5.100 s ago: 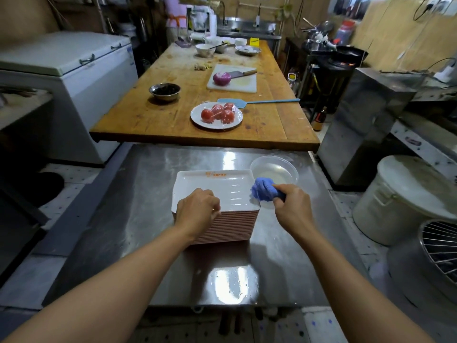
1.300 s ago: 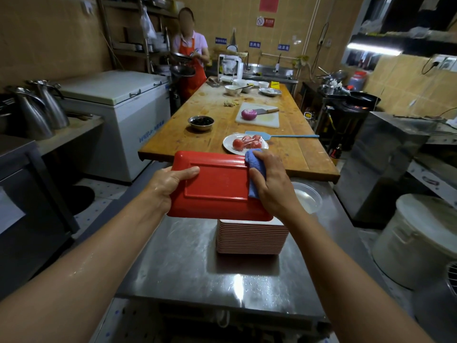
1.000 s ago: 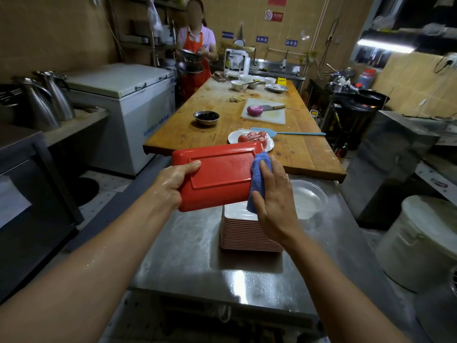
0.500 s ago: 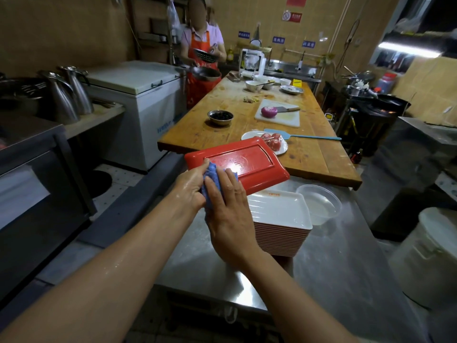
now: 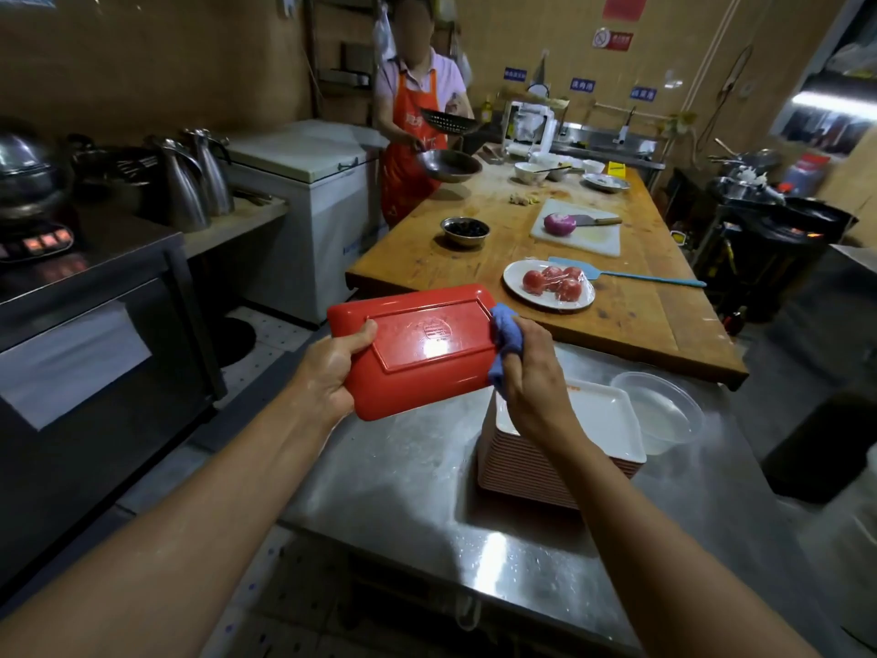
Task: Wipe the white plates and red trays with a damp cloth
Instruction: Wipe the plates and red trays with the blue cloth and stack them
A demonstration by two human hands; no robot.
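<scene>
My left hand [image 5: 332, 368] grips the left end of a red tray [image 5: 422, 349], held upside down in the air over the steel table [image 5: 427, 486]. My right hand [image 5: 531, 372] grips a bunched blue cloth [image 5: 505, 339] against the tray's right edge. Below and to the right stands a tall stack of trays [image 5: 531, 472] with a white top face [image 5: 602, 420]; my right forearm hides part of it.
A clear plastic bowl of water [image 5: 664, 410] sits right of the stack. Beyond, a wooden table [image 5: 640, 315] carries a plate of tomatoes [image 5: 548, 284], a blue spatula, a cutting board and bowls. A person in an orange apron [image 5: 413, 135] stands at its far left. An oven and kettles are at the left.
My right hand has slid the blue cloth from the tray's left end, beside my left hand, across to its right edge. The tray's right end has dropped and it now lies more level.
</scene>
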